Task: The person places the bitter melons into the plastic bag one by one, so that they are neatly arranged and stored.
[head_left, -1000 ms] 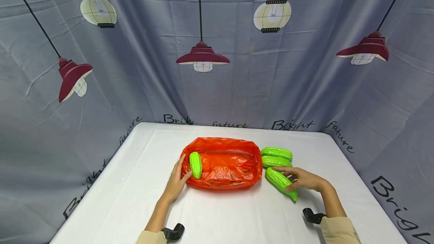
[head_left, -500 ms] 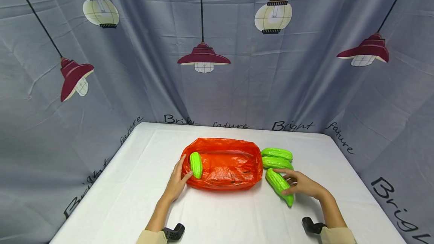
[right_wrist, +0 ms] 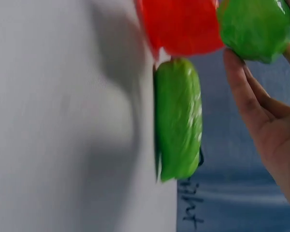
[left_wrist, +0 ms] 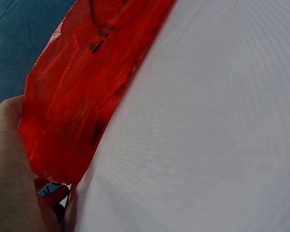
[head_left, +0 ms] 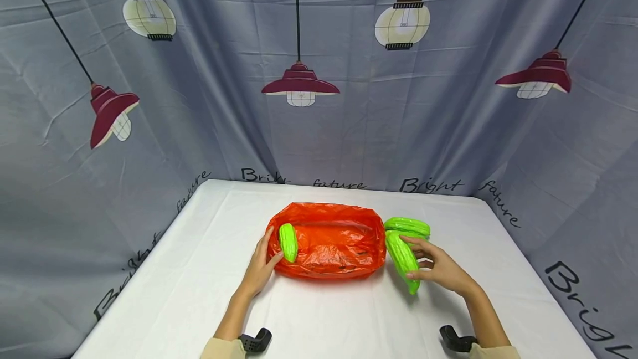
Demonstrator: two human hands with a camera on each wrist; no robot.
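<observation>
A red plastic bag lies on the white table with its mouth spread open upward. At the bag's left end my left hand grips the rim, with the thumb over the edge and the fingers outside. One bright green bitter melon rests inside, at the left. My right hand holds another ridged bitter melon between thumb and fingers, raised off the table just right of the bag. Behind it lies a further bitter melon, close to the bag; a neighbouring one is mostly hidden by the held one.
The white-covered table ends at the back against a grey-blue curtain printed with lamps and lettering. A black wrist device sits on the left wrist, and a second black device on the right.
My right hand has lifted the front bitter melon from the table and brought it left and slightly back, toward the bag. The left hand stays at the bag's rim.
</observation>
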